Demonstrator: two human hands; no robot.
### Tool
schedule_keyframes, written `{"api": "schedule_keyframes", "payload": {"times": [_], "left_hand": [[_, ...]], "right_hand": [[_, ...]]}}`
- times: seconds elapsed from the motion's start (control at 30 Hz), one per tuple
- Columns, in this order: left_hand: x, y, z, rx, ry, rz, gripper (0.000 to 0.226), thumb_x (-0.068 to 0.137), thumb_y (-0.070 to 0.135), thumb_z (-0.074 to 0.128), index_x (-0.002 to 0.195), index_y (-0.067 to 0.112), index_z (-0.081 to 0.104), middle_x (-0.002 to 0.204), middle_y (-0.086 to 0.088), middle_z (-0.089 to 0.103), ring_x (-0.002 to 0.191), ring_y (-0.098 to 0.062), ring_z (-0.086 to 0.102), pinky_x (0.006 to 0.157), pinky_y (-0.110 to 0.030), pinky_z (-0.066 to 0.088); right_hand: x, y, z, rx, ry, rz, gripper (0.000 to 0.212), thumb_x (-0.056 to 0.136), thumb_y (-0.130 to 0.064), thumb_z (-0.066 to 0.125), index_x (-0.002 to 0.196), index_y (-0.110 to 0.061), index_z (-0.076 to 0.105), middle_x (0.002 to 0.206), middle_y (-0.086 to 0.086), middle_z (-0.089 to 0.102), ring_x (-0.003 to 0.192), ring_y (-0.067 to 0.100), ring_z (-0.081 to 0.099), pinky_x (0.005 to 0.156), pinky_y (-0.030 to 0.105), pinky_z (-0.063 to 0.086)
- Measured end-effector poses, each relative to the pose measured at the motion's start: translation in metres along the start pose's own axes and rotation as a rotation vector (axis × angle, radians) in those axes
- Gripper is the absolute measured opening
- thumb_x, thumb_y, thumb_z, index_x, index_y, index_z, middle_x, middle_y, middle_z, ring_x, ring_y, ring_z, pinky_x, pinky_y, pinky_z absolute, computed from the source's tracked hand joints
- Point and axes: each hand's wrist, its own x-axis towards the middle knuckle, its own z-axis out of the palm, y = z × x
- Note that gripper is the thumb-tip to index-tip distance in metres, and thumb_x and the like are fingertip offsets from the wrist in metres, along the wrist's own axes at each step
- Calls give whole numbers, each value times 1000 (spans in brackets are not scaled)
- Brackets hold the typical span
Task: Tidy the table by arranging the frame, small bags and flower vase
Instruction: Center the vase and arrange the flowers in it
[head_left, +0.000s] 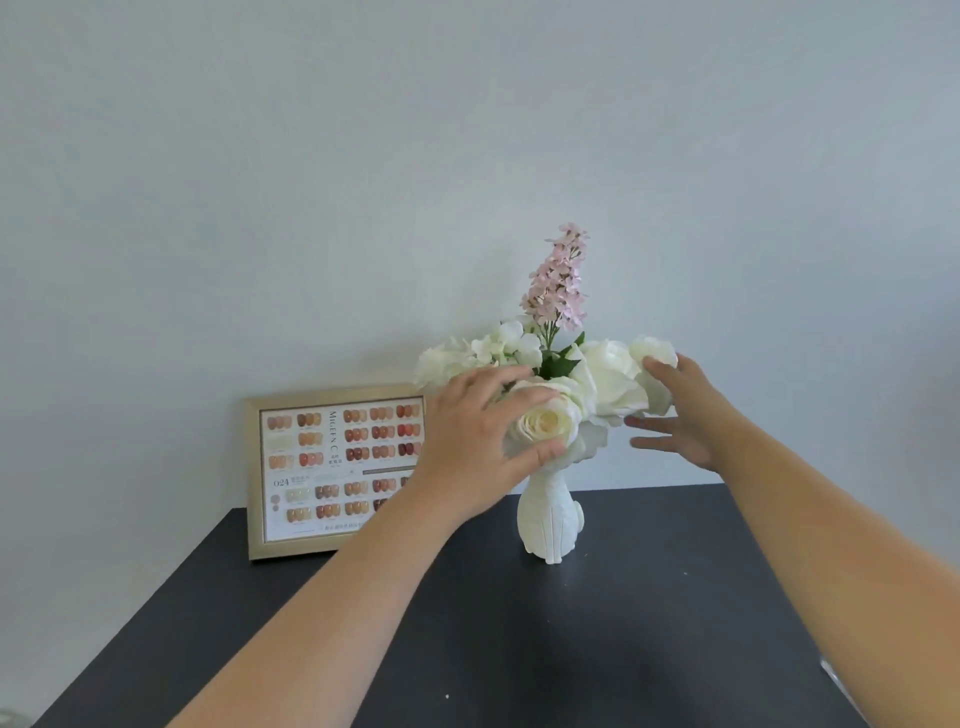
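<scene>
A white flower vase (549, 522) stands upright on the dark table (597, 639), near its back edge. It holds white roses (613, 376) and a tall pink sprig (558, 280). My left hand (475, 431) cups one white rose at the front of the bunch, thumb under it and fingers over it. My right hand (680, 413) has its fingers spread and touches the white blooms on the right side. A gold frame (332, 467) with a chart of nail colours leans upright against the wall, left of the vase. No small bags are in view.
A pale wall (467, 156) rises directly behind the table. The table's left edge runs diagonally to the lower left. Something small and pale shows at the table's right edge (834, 675).
</scene>
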Motion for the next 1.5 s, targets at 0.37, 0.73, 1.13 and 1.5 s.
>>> {"api": "schedule_keyframes", "payload": {"times": [0.37, 0.73, 1.13, 1.5], "left_hand": [[2, -10, 20, -318, -132, -146, 35, 86, 46, 67, 121, 39, 63, 126, 24, 58, 136, -5, 29, 107, -15, 18], [14, -4, 23, -441, -144, -134, 28, 79, 36, 75, 107, 35, 68, 110, 22, 64, 110, -2, 53, 99, -35, 43], [16, -8, 26, -570, -78, -234, 32, 89, 30, 67, 119, 26, 56, 116, 10, 58, 108, -9, 55, 91, -37, 50], [22, -12, 26, 9, 36, -197, 32, 92, 46, 57, 122, 40, 65, 116, 16, 69, 108, -17, 48, 83, -32, 26]], "right_hand": [[20, -88, 43, -357, 88, -302, 19, 77, -11, 75, 96, -8, 70, 88, 12, 70, 68, 20, 68, 58, 27, 57], [15, -121, 78, -815, 204, -562, 11, 82, -18, 68, 93, -17, 70, 85, -1, 62, 62, 7, 54, 47, 19, 39], [9, -96, 99, -1251, 22, -455, 18, 75, -14, 75, 93, -14, 74, 74, -4, 59, 68, 13, 53, 50, 21, 39], [10, -77, 85, -1105, -11, -473, 24, 77, -21, 75, 100, -17, 75, 96, 0, 68, 82, 15, 59, 57, 20, 44]]}}
